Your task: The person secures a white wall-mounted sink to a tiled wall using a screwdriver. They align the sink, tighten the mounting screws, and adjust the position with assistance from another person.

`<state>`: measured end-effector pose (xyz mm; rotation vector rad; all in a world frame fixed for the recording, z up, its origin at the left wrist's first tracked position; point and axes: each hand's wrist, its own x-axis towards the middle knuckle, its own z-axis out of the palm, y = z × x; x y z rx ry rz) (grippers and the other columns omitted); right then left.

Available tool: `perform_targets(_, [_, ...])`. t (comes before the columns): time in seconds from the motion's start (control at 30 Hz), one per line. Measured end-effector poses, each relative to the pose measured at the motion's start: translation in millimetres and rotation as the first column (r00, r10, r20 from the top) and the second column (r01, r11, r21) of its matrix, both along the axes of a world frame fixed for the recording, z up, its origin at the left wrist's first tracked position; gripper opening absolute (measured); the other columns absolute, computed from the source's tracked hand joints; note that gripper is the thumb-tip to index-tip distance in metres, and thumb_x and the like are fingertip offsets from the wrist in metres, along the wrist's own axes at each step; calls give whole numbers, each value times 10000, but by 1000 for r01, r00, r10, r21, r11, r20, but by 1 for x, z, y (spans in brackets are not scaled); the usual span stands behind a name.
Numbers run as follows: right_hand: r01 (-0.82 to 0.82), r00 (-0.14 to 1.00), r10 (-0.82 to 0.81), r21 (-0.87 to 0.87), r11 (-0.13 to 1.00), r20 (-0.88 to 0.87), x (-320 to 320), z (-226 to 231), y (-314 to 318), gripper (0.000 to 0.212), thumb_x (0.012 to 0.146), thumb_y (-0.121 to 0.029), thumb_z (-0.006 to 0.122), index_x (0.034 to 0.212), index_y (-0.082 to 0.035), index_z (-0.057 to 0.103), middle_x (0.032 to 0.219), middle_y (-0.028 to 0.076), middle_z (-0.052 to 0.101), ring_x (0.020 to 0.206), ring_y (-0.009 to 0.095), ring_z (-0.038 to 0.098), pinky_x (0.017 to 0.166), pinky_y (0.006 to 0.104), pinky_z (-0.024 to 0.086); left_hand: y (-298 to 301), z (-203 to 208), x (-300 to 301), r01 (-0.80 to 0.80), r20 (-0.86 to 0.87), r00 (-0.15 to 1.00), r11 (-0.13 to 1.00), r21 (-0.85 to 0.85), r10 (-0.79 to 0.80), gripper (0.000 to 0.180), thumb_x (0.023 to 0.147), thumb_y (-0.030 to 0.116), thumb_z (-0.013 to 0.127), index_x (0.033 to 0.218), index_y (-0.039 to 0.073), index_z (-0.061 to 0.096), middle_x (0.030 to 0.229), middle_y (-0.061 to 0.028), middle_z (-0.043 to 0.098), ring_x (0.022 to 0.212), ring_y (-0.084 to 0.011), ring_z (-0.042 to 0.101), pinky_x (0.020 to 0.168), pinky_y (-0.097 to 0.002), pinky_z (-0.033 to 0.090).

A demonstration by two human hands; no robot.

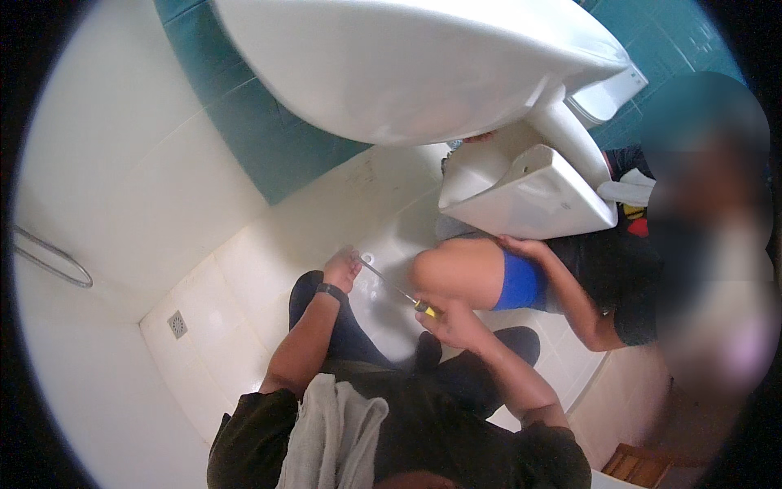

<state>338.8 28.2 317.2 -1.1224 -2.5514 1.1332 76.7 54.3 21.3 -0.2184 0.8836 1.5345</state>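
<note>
the screwdriver with a yellow-and-black handle and a long, thin metal shaft [388,280] is held in mid-picture, slung between the person's two bare hands over the pale floor. its long axis runs aslant: the handle sits low on the right, and the shaft goes forward and leftward to the tip. the right hand [453,323] has its fingers wrapped round the handle, a firm grasp. the left hand [343,269] is at the far end, fingers drawn together by the tip; from where i stand i cannot tell whether they pinch the metal or merely rest beside it. so the right hand owns the handle and the left is the nearer one to the tip, with the shaft bridging the gap.

what matters most is that slant: the tip points away from the white, glossy ceramic pedestal [562,200], which lies ahead and to the right, nearer the right hand than the left. a second person, in blue shorts [521,281], crouches on that side, one hand [521,247] open against the pedestal's lower edge. above it all looms the broad white ceramic basin [391,73], well beyond the screwdriver.

farther out, a light grey cloth [332,432] hangs down the first person's dark shirt, and a square metal drain grate [177,324] lies off to the left.
</note>
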Motion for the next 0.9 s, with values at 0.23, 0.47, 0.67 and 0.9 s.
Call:
perform_targets(0.23, [58,995,-48,115,992,-86,17,22,14,379,974,-190,733,1307,-18,679,1089,245,743,988,411,738,887,463,577,-17,122,-7,-137,69,990,900,413,120,177,1107,177,617,1243,70,657,1119,-52,705,1088,-189,693,935,-313,586])
perform_targets(0.47, [20,989,21,273,962,-145,-5,94,-4,339,997,-187,725,1274,4,688,1168,237,735,1074,414,727,957,448,564,-36,251,-9,-150,-16,984,877,456,176,153,1076,197,679,1185,90,678,1086,-27,720,1060,-189,717,938,-335,574])
perform_targets(0.67, [121,983,-85,219,968,-164,-4,102,-23,341,993,-172,751,1277,8,694,1169,200,757,1094,322,745,975,396,558,-24,235,2,-92,-8,995,924,372,102,239,1093,134,616,1305,23,617,1214,-94,678,1161,-259,682,1043,-383,557])
perform_targets(0.9, [181,979,-156,205,962,-135,0,89,-21,332,989,-149,754,1274,10,695,1132,198,768,1062,295,758,955,384,566,15,194,-7,-30,-68,996,961,276,50,345,1088,239,633,1374,47,625,1165,-47,681,1090,-203,696,940,-367,564])
